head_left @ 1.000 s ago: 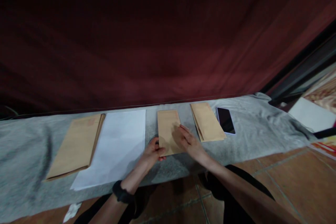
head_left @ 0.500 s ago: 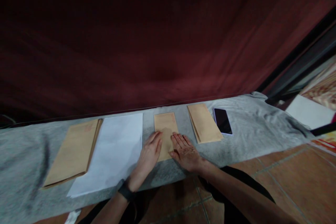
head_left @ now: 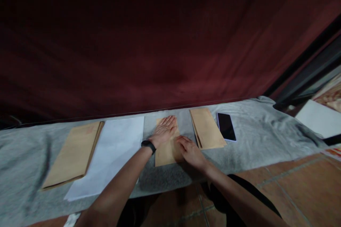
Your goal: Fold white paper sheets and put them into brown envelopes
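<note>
A brown paper envelope [head_left: 165,154] lies lengthwise away from me on the grey cloth, between my hands. Flat on its far half rests my left hand [head_left: 165,130], fingers stretched out, covering the far right corner; a dark band circles that wrist. My right hand [head_left: 191,151] touches the envelope's right edge, its fingers loosely bent and their tips on the paper. The right thumb is hard to make out. To the left lie white paper sheets [head_left: 114,156], and to the right a small stack of brown envelopes [head_left: 207,127].
A thicker stack of brown envelopes [head_left: 73,152] overlaps the white sheets' left side. A phone [head_left: 226,127] lies right of the small stack. The grey cloth [head_left: 255,134] covers a narrow surface before a dark red curtain [head_left: 160,49]. Tiled floor [head_left: 301,181] shows below.
My left hand has moved forward and right, from the envelope's left edge onto its far half. My right hand stays at the right edge, its fingers now more bent.
</note>
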A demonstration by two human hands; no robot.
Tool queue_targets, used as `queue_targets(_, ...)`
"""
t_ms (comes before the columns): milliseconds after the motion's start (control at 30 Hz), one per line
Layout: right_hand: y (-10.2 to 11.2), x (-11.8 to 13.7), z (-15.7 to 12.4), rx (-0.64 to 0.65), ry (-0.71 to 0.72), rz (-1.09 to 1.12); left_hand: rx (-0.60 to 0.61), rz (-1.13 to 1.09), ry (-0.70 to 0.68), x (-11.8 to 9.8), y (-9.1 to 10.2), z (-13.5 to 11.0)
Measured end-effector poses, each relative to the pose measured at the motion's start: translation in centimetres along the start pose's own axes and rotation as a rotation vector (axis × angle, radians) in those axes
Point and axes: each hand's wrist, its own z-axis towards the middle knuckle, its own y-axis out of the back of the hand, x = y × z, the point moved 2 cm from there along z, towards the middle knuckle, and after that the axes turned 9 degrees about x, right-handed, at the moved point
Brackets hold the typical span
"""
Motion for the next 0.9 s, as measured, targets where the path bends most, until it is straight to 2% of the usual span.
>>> queue_targets(167,-0.2,-0.9,0.3,-0.075,-0.093,0.035,0.04,0.016,-0.071,-0.6,-0.8,-1.9)
queue_targets(300,-0.6,-1.4,0.4,-0.196,-0.128,0.093,0.046,-0.03,-0.114,-2.0,-1.4,-4.2)
queue_targets(400,-1.0,-1.4,0.5,-0.239,-0.124,0.116,0.073,-0.019,-0.116,-3.2,-1.8,-6.0)
queue_targets(567,-1.2,-1.1,0.6,-0.213,-0.124,0.091,0.111,-0.06,-0.125,-5.5,-2.1,-8.9)
queue_targets(733,-1.3,-1.1,0.7,-0.199,-0.139,0.014,0.086,-0.21,-0.15,-7.2,-2.6,-11.5)
queue_targets(900,-1.2,-1.1,0.8,-0.122,-0.097,-0.075,0.106,-0.248,-0.164,-8.6,-3.1,-13.7)
